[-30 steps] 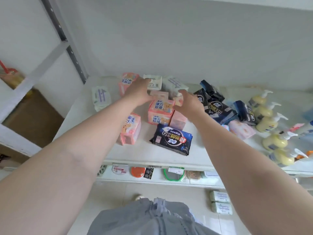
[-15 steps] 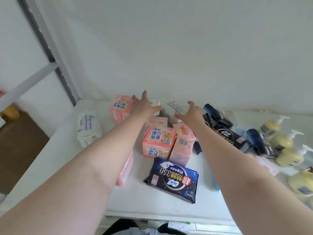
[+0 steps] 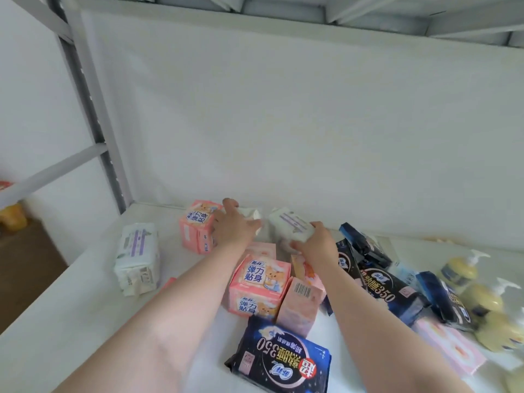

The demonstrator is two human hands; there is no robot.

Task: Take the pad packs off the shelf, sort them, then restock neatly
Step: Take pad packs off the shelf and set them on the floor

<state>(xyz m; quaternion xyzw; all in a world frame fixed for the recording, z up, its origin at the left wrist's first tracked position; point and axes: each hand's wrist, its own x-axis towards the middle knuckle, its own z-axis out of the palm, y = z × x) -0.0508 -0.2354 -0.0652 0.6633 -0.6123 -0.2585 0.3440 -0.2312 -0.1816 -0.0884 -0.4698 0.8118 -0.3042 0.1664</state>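
Observation:
Pad packs lie scattered on the white shelf (image 3: 85,293). At the back of the shelf my left hand (image 3: 234,228) grips a small white pack (image 3: 252,217), right beside a pink pack (image 3: 197,225). My right hand (image 3: 317,245) holds another white pack with purple print (image 3: 290,225) by its near end. Between my forearms stand a pink bear-print pack (image 3: 256,285) and a plain pink pack (image 3: 300,304). A dark blue pack (image 3: 279,361) lies at the front. A white pack (image 3: 137,256) stands alone on the left. Black and blue packs (image 3: 380,282) are piled on the right.
Yellow pump bottles (image 3: 479,299) stand along the shelf's right side, with a flat pink pack (image 3: 450,350) lying before them. The grey metal upright (image 3: 93,123) borders the left. The white back panel (image 3: 283,123) rises just behind my hands. A shelf underside hangs overhead.
Both hands have reached further back on the shelf and closed on the two white packs there. The camera has tilted up and come closer.

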